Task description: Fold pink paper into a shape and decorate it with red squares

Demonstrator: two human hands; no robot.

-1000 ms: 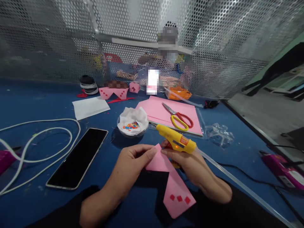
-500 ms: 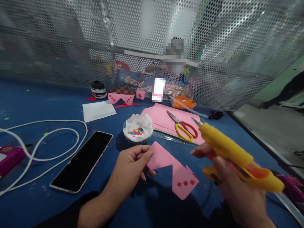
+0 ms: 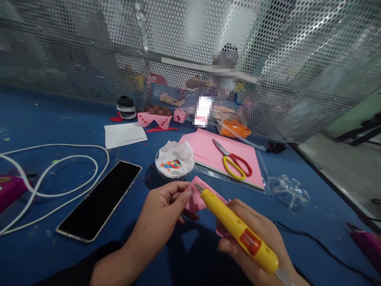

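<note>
My left hand (image 3: 169, 202) pinches one end of a pink paper cutout (image 3: 198, 200) between thumb and fingers. In my right hand (image 3: 256, 230) is a yellow hot glue gun (image 3: 230, 220), its metal tip over the cutout close to my left thumb. The gun and right hand cover most of the cutout's other end, so the red diamonds on it are hidden. Just beyond my left hand stands a bowl (image 3: 175, 174) lined with white paper, with small coloured bits inside.
Scissors (image 3: 233, 161) lie on pink paper sheets (image 3: 205, 145). A black phone (image 3: 102, 200) and white cable (image 3: 74, 194) are at left. Clear crumpled plastic (image 3: 288, 192) is at right. Behind stand a pink mask shape (image 3: 154, 120), black-and-white thread (image 3: 126, 107) and a perforated metal screen (image 3: 178, 35).
My right hand has brought the glue gun left from beside the cutout to over it. The left hand keeps its pinch in nearly the same place.
</note>
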